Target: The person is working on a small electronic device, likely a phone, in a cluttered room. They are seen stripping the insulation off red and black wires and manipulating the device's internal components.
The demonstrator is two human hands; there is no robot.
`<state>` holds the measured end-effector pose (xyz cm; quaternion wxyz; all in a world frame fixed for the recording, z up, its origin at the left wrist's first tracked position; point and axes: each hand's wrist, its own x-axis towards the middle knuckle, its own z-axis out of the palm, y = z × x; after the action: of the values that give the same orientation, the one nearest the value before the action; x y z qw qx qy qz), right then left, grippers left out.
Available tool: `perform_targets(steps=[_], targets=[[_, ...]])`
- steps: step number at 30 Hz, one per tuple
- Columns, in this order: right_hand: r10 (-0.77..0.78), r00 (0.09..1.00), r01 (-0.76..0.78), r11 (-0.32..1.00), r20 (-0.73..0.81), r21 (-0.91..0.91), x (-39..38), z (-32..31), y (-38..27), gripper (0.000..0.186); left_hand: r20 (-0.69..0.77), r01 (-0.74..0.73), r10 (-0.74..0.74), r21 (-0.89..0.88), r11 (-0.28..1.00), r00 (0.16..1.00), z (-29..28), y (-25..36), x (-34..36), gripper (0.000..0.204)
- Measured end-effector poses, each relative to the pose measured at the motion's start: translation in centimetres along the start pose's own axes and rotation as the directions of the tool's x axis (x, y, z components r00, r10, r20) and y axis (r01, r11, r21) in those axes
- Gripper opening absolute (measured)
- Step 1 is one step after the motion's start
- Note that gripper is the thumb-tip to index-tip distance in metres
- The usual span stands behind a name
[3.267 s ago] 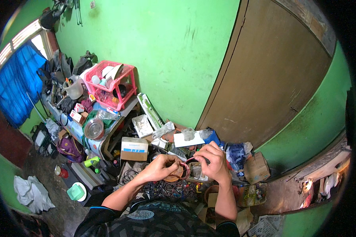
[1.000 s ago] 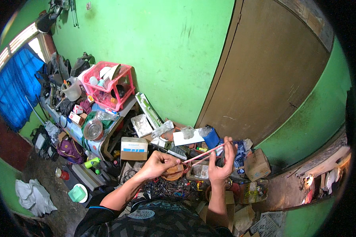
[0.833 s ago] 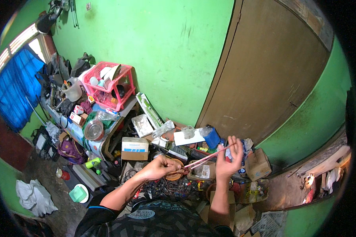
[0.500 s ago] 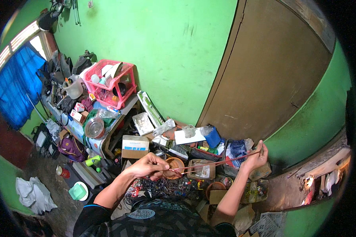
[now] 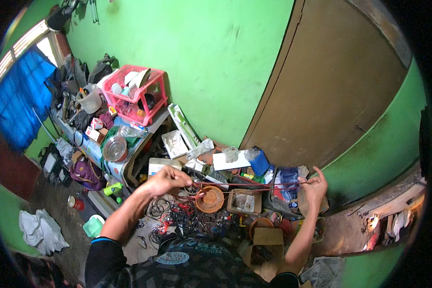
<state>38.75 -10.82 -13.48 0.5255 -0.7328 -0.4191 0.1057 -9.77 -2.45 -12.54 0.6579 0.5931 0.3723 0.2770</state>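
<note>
A thin dark-red cord (image 5: 254, 184), which looks like wire, stretches almost level between my hands in two strands. My left hand (image 5: 169, 181) pinches its left end, where a short piece dangles below the fingers. At the other end, my right hand (image 5: 315, 186) has the cord between thumb and fingers, with the index finger pointing up. Beneath the cord sits an orange-brown bowl (image 5: 210, 199). A tangle of black and red cables (image 5: 182, 216) lies on the floor in front of my body.
Left of centre, a cluttered table (image 5: 138, 152) carries a pink dish rack (image 5: 159, 106). Open cardboard boxes (image 5: 269, 236) stand close to my right forearm. A brown door (image 5: 331, 91) rises beyond. White cloth (image 5: 42, 233) lies on the floor at left.
Both hands have risen and moved farther apart, the left one shifting left. The cord is now nearly level instead of slanting. More of the bowl and cable tangle shows.
</note>
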Motion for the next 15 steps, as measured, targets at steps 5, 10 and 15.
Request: perform_targets(steps=[5, 10, 15], targets=[[-0.025, 0.999, 0.029, 0.972, 0.022, -0.234, -1.7, -1.5, 0.5, 0.069, -0.086, 0.068, -0.076, -0.094, 0.993, 0.993, -2.5, 2.7, -1.2, 0.013], [-0.012, 0.996, 0.050, 0.906, 0.092, -0.421, -5.1, 2.1, 2.7, 0.066, -0.230, 0.001, -0.046, -0.193, 0.981, 0.972, -2.0, 2.7, 0.4, 0.011], [-0.539, 0.838, 0.534, 0.842, 0.080, 0.078, -12.6, 12.1, -4.4, 0.022, -0.119, 0.024, -0.032, -0.068, 0.997, 0.992, 4.7, 3.9, 2.8, 0.013]])
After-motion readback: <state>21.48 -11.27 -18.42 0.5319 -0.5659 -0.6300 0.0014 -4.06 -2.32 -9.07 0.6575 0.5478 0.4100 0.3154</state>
